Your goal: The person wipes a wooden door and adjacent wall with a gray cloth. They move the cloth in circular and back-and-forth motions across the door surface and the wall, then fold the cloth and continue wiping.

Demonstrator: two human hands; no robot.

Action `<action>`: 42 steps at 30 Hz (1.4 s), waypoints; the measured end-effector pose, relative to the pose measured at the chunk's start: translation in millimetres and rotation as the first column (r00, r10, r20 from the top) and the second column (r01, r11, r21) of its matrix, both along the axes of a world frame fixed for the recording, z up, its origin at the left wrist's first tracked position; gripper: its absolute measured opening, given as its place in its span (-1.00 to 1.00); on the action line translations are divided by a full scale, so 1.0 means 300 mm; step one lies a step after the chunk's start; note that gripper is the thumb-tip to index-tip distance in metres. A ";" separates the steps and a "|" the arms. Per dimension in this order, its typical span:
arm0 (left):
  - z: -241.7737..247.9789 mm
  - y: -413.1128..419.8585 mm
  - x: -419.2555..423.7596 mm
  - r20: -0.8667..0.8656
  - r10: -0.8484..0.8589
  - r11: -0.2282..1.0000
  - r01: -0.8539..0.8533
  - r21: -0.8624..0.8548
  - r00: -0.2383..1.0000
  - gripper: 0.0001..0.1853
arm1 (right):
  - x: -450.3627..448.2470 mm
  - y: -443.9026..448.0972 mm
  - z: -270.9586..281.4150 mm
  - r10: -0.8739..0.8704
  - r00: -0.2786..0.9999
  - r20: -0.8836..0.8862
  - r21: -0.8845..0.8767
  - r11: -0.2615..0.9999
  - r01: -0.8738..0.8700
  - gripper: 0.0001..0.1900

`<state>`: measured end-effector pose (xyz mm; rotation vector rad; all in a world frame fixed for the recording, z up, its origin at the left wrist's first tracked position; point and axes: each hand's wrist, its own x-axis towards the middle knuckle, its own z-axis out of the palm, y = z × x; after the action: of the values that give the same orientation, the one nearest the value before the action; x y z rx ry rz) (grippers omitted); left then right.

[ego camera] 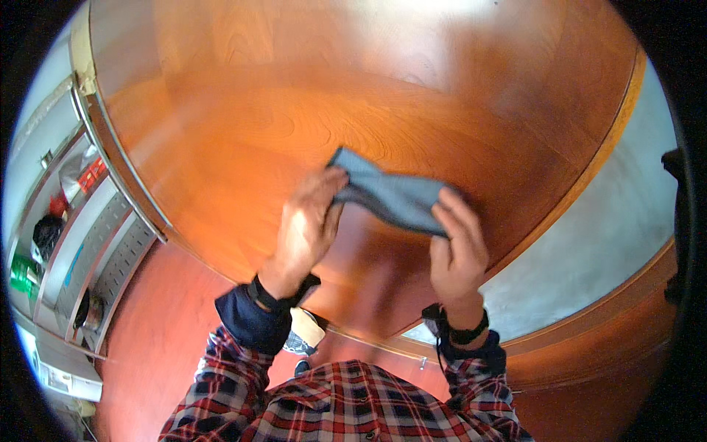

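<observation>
A folded grey-blue cloth (pixel 395 193) with a dark edge is stretched between my two hands, above a glossy wooden tabletop (pixel 265 127). My left hand (pixel 309 221) grips its left end between thumb and fingers. At the opposite end, my right hand (pixel 459 248) pinches the cloth, fingers on top. The middle of the cloth twists and sags a little. Motion blurs both hands and the cloth, so I cannot tell whether any part of it touches the wood. Dark straps circle both wrists.
On the left stands a shelf rack (pixel 105 243) holding a green container (pixel 25 273), a black bundle (pixel 48 235) and other goods. A pale grey surface with a wooden rim (pixel 585 243) adjoins the table at right. Below is the red floor (pixel 160 309), with a white appliance (pixel 69 375) at lower left.
</observation>
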<state>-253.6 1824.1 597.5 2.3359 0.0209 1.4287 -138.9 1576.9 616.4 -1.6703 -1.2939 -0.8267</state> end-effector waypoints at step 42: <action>0.133 0.334 -0.028 0.008 -0.337 0.917 0.326 0.230 0.942 -0.39 | -0.159 0.282 0.072 -0.272 0.944 0.185 -0.082 0.953 0.291 -0.61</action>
<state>-261.9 1924.4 637.3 2.3344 -0.5542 1.3709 -186.4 1661.7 638.2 -1.9366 -1.2492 -1.1081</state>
